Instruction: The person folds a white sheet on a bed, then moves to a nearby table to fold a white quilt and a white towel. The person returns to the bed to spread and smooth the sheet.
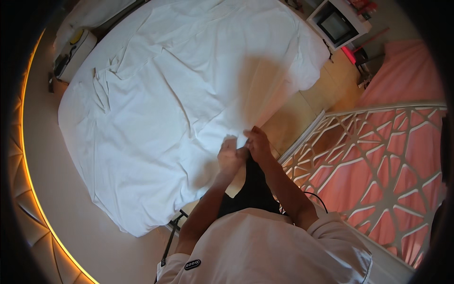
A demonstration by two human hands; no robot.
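Observation:
A white sheet (142, 123) lies wrinkled over a large rounded bed. Its near right edge is drawn up toward me, with folds fanning out to my hands. My right hand (258, 143) is closed in a pinch on that edge. Close beside it, my left hand (229, 155) is also closed at the sheet, its fingertips slightly blurred. The two hands nearly touch in front of my body. Exactly how the cloth runs between the fingers is hidden.
A white lattice screen (378, 189) stands close on my right, with pink fabric (406, 71) around it. Tiled floor (302, 106) shows between bed and screen. At the far right is a white cabinet (336, 24). A lit, padded curved edge (35, 189) borders the left.

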